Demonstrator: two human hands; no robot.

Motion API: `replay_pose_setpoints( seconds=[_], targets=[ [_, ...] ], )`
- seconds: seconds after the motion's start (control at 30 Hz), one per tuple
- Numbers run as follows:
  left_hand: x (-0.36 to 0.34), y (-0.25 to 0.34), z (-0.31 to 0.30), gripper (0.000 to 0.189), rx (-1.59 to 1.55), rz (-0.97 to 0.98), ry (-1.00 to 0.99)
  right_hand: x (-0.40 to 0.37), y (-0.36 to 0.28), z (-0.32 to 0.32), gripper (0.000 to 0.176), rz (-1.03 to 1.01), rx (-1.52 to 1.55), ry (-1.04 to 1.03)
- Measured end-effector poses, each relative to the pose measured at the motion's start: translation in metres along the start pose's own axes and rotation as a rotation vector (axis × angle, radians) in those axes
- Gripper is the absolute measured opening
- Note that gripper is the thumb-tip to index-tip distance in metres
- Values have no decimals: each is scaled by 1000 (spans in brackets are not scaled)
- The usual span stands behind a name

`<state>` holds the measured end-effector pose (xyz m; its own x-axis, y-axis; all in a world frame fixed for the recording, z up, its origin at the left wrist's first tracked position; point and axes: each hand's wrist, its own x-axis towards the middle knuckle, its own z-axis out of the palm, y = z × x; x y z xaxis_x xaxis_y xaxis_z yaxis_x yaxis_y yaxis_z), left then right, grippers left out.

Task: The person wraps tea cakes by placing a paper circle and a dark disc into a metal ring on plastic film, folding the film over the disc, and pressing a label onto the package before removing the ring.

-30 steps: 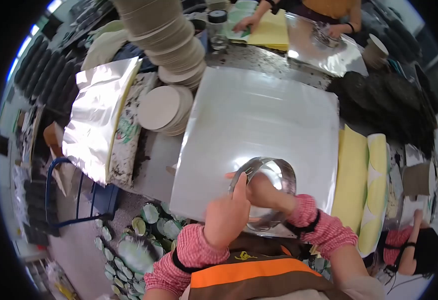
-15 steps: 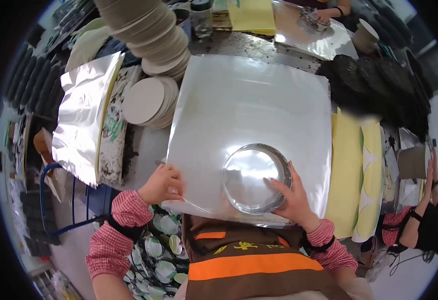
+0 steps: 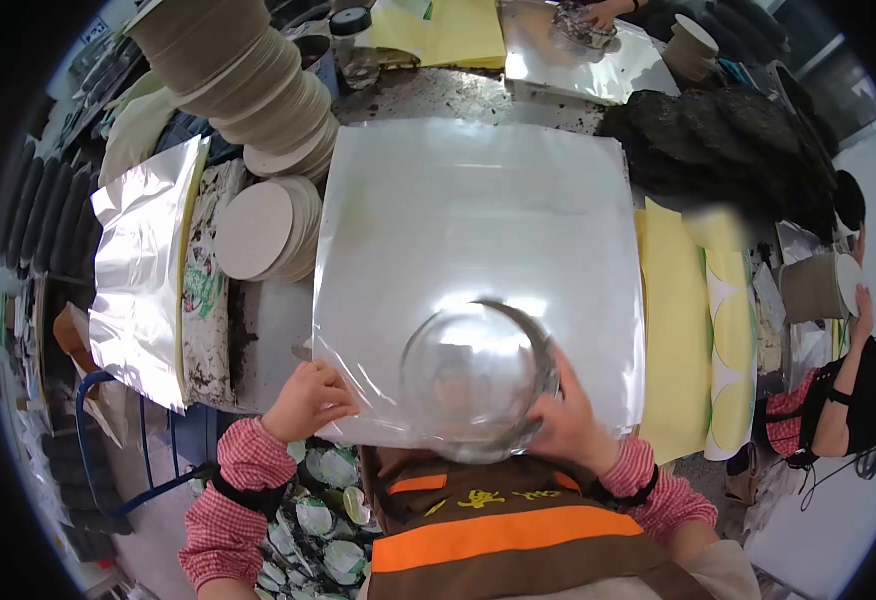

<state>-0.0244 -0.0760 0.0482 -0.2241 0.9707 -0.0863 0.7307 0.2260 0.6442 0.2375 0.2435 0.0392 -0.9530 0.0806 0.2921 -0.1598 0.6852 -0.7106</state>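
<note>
the metal ring [image 3: 541, 352] sits on the near edge of the silver sheet [image 3: 478, 210], close to the person's chest. the right hand [image 3: 568, 420] curls its fingers round the ring's right rim. the left hand [image 3: 308, 400], well left of the ring, pinches the sheet's near-left edge above the worktop [image 3: 270, 322].

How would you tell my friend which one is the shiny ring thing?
Find the big silver sheet in the middle. At its near edge, against the right hand, sits the ring. It is the only shiny hoop; the discs to the left are flat and dull.
</note>
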Motion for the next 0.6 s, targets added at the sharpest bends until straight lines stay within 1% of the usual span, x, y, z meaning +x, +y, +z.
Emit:
replay_pose_setpoints(
  seconds=[0.03,0.1,0.17,0.2,0.23,0.3,0.33,0.37,0.4,0.43,0.47,0.5,0.53,0.57,0.6],
  targets=[
    [4,3,-1,17,55,-8,26,4,-11,3,41,-126,-50,-32],
    [14,14,-9,13,125,0,38,11,-32,26,29,242,477,-280],
    [33,33,-25,10,-324,-256,457,34,-59,46,36,206,444,-437],
    [33,47,-32,9,-434,-278,544,42,-47,48,32,-261,37,-429],
    [28,52,-33,9,-427,-252,535,47,-34,44,32,-256,20,-407],
    [23,56,-27,10,116,-24,284,56,1,23,38,136,93,-91],
    [24,47,-17,10,118,-9,292,56,30,22,51,575,346,-152],
    [25,31,-3,14,132,-60,196,50,59,33,51,577,340,-145],
    [26,20,3,17,146,-112,97,42,87,46,62,257,71,4],
    [31,19,-6,17,149,-100,95,39,101,52,75,-66,-200,152],
    [40,20,-23,18,167,-117,116,59,29,20,79,288,-232,79],
    [49,19,-43,18,184,-129,139,43,30,22,76,208,-178,106],
    [55,15,-67,23,244,-94,327,12,29,25,74,126,-128,128],
    [60,3,-89,29,300,-55,521,-22,21,31,68,177,-123,-1],
    [69,-15,-97,34,561,-190,635,-47,11,25,62,-4,-318,-142]
  ],
)
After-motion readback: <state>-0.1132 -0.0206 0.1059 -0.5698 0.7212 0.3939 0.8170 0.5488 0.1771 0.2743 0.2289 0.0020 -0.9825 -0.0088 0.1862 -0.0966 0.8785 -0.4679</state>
